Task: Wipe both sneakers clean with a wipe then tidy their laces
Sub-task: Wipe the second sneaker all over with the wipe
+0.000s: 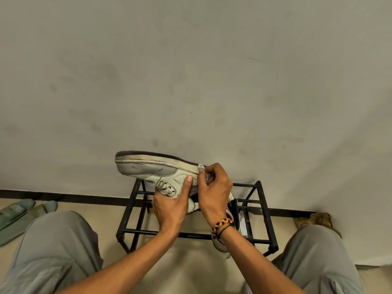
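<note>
Sneaker-cleaning is under way at the sole edge: the fingertips (pixel 204 171) of my right hand (pixel 215 187) are pinching a small wadded pale-blue wipe (pixel 201 166) against the rubber sidewall of the scuffed white leather sneaker (pixel 152 169), closed tight around it. My left hand (pixel 170 205) is gripping that shoe from below, thumb pressing on the side panel, holding it sole-up in the air above the black metal shoe rack (pixel 250 205). The second sneaker (pixel 221 246) is lying on the rack's near right, mostly hidden behind my right wrist.

I am judging the risks now. The wipe is tiny, so it may be slipping out of the pinch under hard scrubbing. The raised shoe is resting on one hand's grip; pushing sideways could be twisting it loose onto the rack. Laces are hanging out of my sight.
</note>
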